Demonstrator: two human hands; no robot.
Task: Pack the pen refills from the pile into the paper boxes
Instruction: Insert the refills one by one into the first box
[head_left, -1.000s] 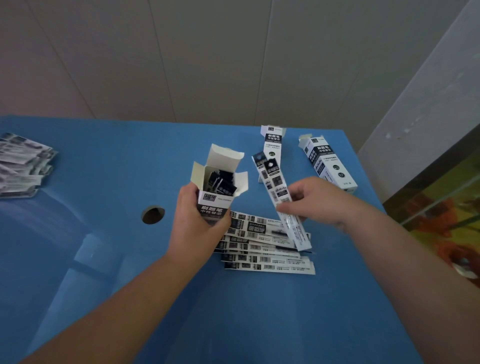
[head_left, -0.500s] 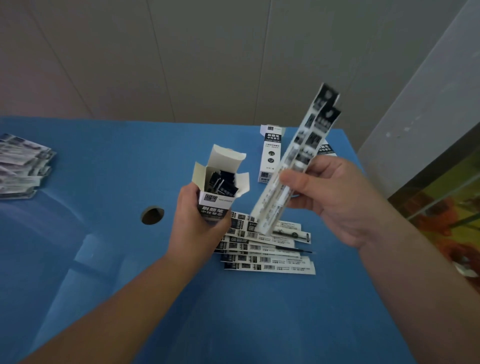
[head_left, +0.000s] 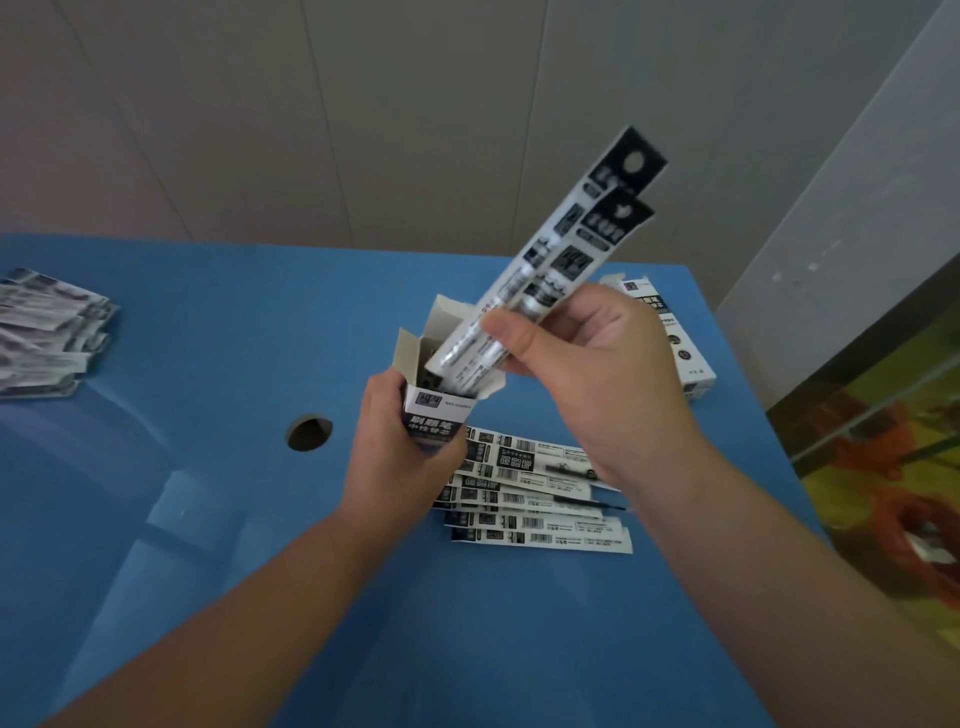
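Note:
My left hand (head_left: 397, 447) grips an upright white paper box (head_left: 437, 410) with its top flaps open; dark refill packs show inside. My right hand (head_left: 587, 374) pinches two packaged pen refills (head_left: 561, 260), long white-and-black sleeves held steeply tilted, their lower ends inside the box mouth. Below both hands a pile of refill packs (head_left: 535, 509) lies fanned on the blue table (head_left: 208, 364).
Another paper box (head_left: 680, 353) lies flat at the table's far right, partly behind my right hand. A second stack of refill packs (head_left: 47, 332) sits at the far left edge. A round hole (head_left: 309, 432) opens in the tabletop left of the box. A wall rises behind.
My right hand lifted two refills from the pile, tipped them upright and moved left; their lower ends now enter the open box. The left hand kept the box still.

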